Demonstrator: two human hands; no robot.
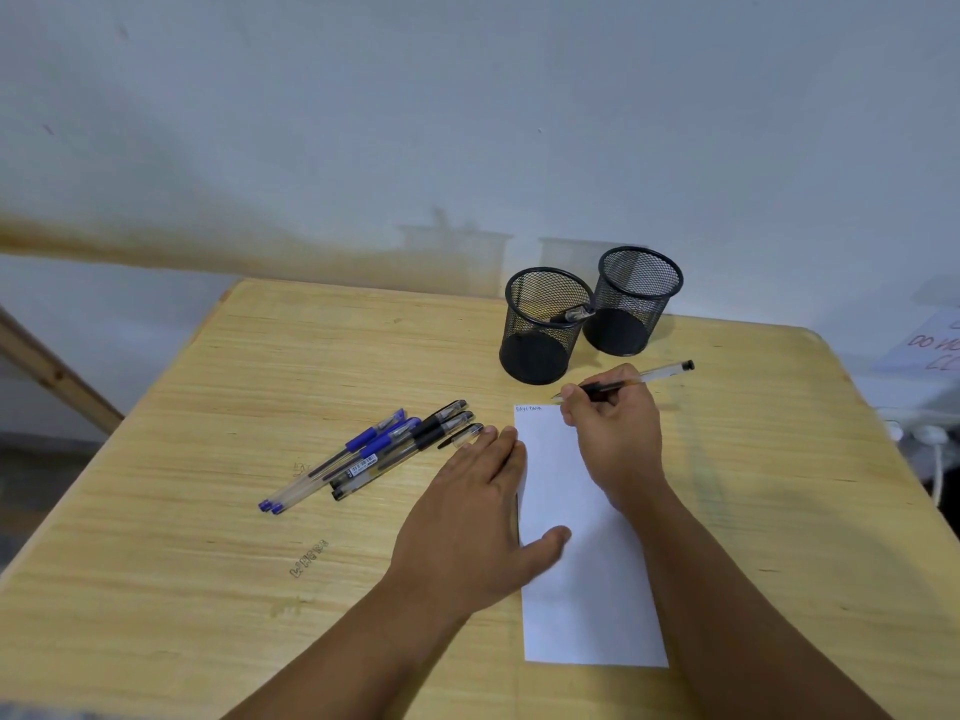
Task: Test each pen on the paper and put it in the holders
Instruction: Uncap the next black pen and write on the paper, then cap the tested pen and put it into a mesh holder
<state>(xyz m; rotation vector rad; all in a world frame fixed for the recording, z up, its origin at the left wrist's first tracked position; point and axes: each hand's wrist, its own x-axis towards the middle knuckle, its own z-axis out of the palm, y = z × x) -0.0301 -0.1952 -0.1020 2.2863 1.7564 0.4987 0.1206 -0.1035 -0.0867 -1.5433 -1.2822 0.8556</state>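
Observation:
A white strip of paper (587, 589) lies on the wooden table, with small writing at its top left corner. My right hand (615, 433) grips a clear black pen (649, 377), its tip at the paper's top edge. My left hand (467, 522) lies flat on the paper's left edge, fingers spread. A loose pen cap (464, 435) rests by my left fingertips. Several blue and black pens (374, 452) lie in a bunch to the left. Two black mesh holders stand behind the paper; the left holder (543, 327) has one pen in it, the right holder (631, 304) looks empty.
The wooden table (208, 511) ends at a pale wall behind the holders. A paper sign with red letters (930, 345) and white cables (930, 439) sit off the table's right side. A wooden beam (52, 376) slants at the far left.

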